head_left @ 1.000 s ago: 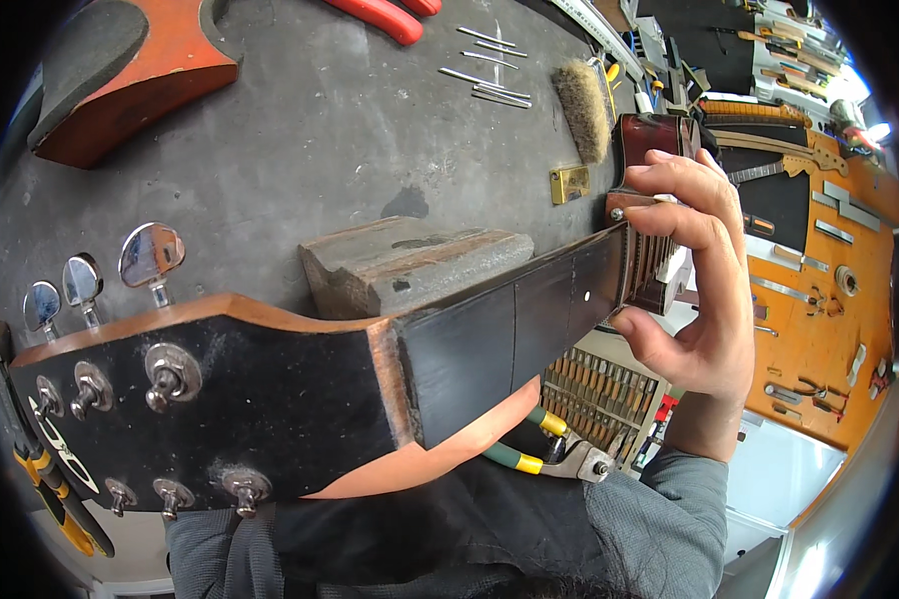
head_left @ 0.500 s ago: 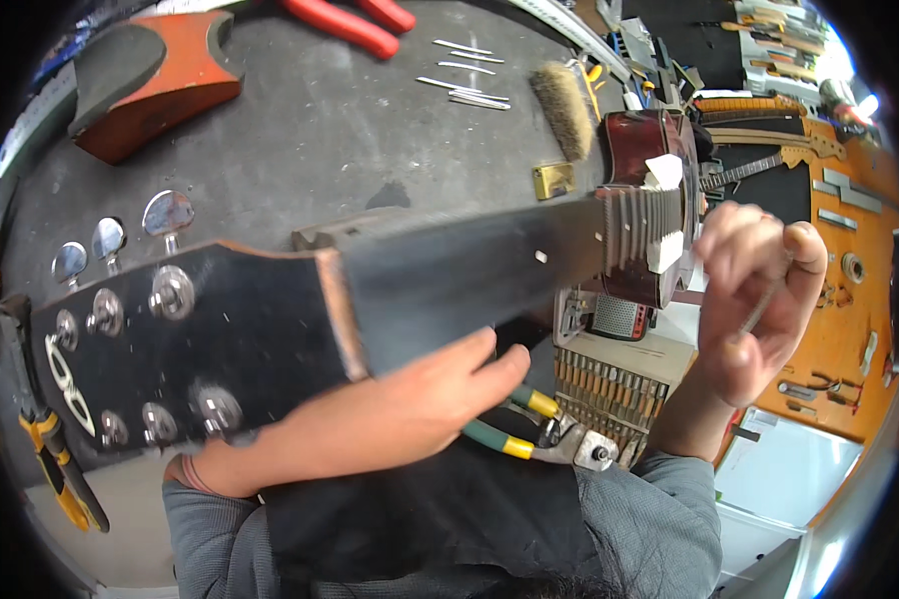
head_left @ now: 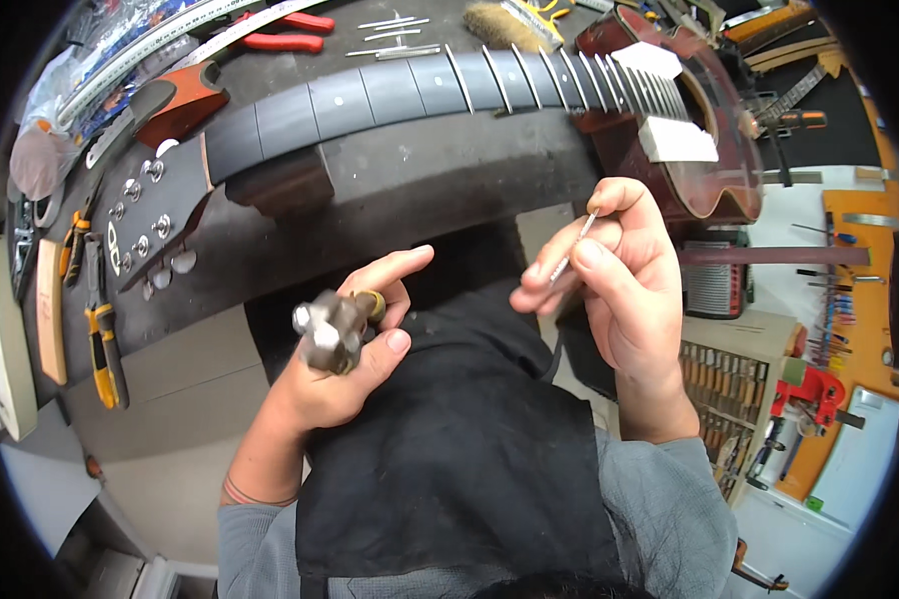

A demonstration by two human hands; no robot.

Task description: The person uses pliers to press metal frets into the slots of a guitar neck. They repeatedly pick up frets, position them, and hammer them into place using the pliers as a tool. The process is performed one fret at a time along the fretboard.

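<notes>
My left hand, low in front of the apron, is closed round pliers with a blocky metal head; a yellow band shows by the fingers, and the handles are mostly hidden. To the right, my right hand pinches a short piece of fret wire between thumb and fingers, apart from the pliers. Beyond both hands a guitar neck lies across the bench, frets seated toward the body and bare slots toward the headstock. The dark red guitar body has white pads beside the fingerboard end.
Several loose fret pieces, red-handled pliers and a brush lie behind the neck. An orange and black neck rest stands near the headstock. Yellow-and-black cutters are at left; a tool rack is lower right.
The view has shifted, and the guitar now appears farther from me. My left hand has come away from the neck and taken hold of the pliers. My right hand still pinches the fret wire.
</notes>
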